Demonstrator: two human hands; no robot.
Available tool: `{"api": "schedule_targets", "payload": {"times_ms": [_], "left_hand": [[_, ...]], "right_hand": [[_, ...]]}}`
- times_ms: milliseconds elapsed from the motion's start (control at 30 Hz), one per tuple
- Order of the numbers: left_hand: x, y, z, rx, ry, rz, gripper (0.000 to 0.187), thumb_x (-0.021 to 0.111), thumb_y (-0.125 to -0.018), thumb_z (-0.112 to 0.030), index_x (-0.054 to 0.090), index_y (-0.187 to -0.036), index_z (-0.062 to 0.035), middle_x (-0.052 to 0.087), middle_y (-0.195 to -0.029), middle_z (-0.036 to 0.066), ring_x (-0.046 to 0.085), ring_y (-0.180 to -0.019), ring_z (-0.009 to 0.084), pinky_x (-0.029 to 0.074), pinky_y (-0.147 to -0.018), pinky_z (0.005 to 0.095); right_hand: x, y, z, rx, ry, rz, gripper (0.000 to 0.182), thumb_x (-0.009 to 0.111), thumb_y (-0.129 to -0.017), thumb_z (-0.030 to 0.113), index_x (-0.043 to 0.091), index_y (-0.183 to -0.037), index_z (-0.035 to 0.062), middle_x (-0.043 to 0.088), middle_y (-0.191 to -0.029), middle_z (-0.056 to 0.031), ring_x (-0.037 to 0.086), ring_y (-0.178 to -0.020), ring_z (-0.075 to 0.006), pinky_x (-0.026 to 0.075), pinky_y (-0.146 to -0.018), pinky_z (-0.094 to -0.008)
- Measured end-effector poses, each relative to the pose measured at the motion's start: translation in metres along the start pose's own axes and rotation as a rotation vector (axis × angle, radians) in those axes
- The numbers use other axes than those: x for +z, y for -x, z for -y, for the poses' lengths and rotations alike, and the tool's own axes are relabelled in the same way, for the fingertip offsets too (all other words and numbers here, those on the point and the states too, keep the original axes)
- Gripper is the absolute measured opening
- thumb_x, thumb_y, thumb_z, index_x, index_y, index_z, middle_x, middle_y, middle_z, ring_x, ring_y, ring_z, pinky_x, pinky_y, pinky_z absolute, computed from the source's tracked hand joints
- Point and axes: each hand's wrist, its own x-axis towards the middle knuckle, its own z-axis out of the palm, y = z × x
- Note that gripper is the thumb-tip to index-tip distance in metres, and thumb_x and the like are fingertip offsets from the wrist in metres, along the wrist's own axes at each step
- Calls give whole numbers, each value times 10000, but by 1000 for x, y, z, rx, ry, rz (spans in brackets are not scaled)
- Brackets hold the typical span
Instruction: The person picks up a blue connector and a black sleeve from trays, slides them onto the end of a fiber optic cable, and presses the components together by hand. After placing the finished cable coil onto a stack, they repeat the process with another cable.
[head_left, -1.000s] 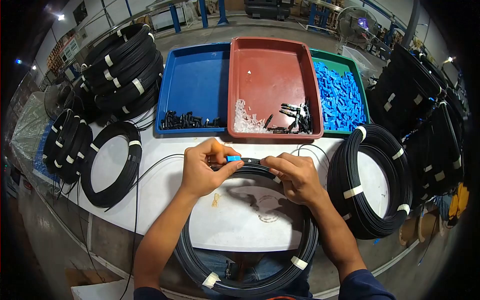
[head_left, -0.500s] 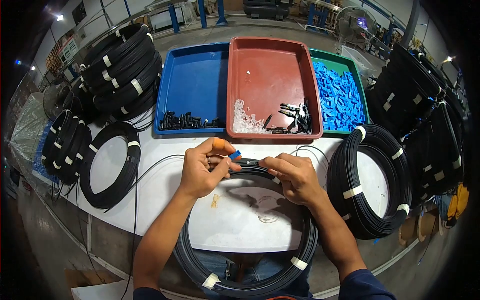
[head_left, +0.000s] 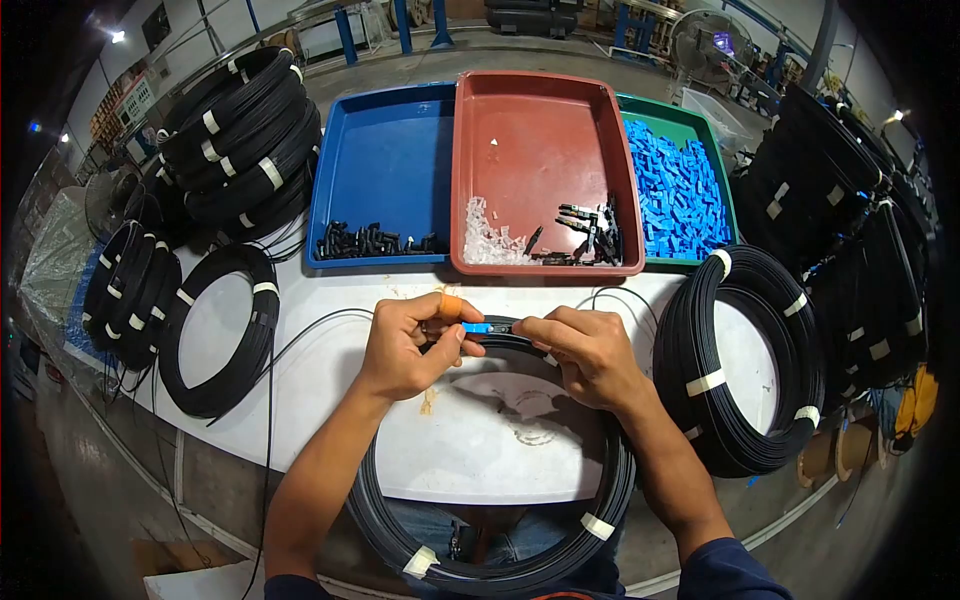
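Between thumb and fingertips, my left hand [head_left: 408, 348] pinches a small blue connector housing [head_left: 477, 328]. An orange wrap [head_left: 451, 306] circles one of its fingers. My right hand [head_left: 592, 358] is closed on a slim black-and-clear connector end [head_left: 503, 328], which lines up with the housing and meets its right end. The join is small, and fingers partly cover it. Below and behind both hands lies a large coil of black cable [head_left: 620, 480], bound with white tape, overhanging the table's front edge above my lap.
At the back stand a blue tray [head_left: 385, 150] with black parts, a red tray [head_left: 545, 130] with clear and black pieces, and a green tray [head_left: 650, 115] full of blue housings. Cable coils flank the white table [head_left: 480, 460], including one at right [head_left: 680, 350] and a stack at left [head_left: 250, 140].
My left hand has turned the blue housing from a tilt to level and brought it right against the connector end. My right hand has barely moved.
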Motion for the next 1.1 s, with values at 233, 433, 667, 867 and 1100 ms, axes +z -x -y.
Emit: {"api": "schedule_targets", "payload": {"times_ms": [233,433,667,867,1100], "left_hand": [[1,0,-2,-29,21,-1,185,554,-912,54,658,-1049,122,716,-912,161,761,-810,209,585,-619,235],[-1,0,-1,-22,34,-9,190,552,-917,51,654,-1060,122,718,-913,161,762,-813,211,586,-620,237],[4,0,-2,-24,-72,44,178,594,-888,54,697,-1030,88,737,-884,146,762,-808,187,605,-673,258],[13,-2,-13,157,-303,74,204,674,-843,45,714,-1042,60,749,-904,149,755,-774,190,605,-717,270],[17,-6,-4,412,-479,-51,324,854,-756,-52,743,-1054,4,760,-941,122,747,-788,191,607,-733,284]], "right_hand": [[-2,-1,2,12,-28,7,447,633,-677,-96,727,-1090,47,583,-663,-87,606,-547,-239,457,-496,-344],[1,-1,1,22,-62,-42,425,639,-690,-85,726,-1085,44,576,-658,-87,593,-536,-232,449,-492,-343],[1,2,0,-11,25,46,435,672,-704,-34,705,-1115,107,595,-683,-67,610,-568,-256,457,-510,-373],[11,5,-1,105,-90,-67,411,732,-721,-26,632,-1093,119,664,-739,-59,650,-634,-301,480,-582,-415],[8,5,-5,180,-167,-134,240,799,-750,24,608,-889,66,638,-682,-85,575,-605,-281,421,-586,-380]]}}
